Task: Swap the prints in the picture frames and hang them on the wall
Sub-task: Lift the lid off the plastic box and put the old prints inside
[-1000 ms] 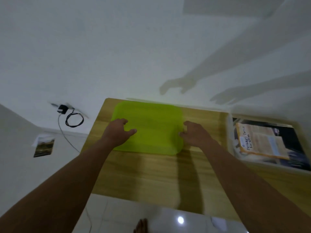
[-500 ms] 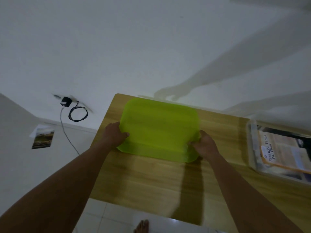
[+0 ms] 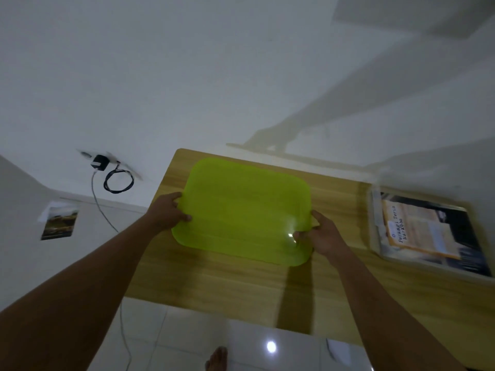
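Gripping now, both of them: the left hand (image 3: 168,210) has closed on the left edge of the green lid (image 3: 245,212), thumb on top, and the right hand (image 3: 322,236) pinches the near right corner, where a second ago both palms only lay flat along its sides. That near edge looks tipped up a little off the table (image 3: 203,279), and a bright glint shows beside the right fingers, so I read this as the start of a lift, though how far it has come up I cannot tell. What sits under the lid is hidden; it is a translucent sheet with rounded corners and probably flexes when carried by two points. To the right, well apart from it, a clear box (image 3: 375,226) holds printed paper (image 3: 420,228) with lettering, possibly the prints, yet no frame is plainly visible anywhere. On the wall to the left a small photo (image 3: 59,223) is stuck up near a charger (image 3: 99,162) and its looped cable. My judgement: the task is barely begun, with the hands still clearing or uncovering the work area before any print gets swapped.
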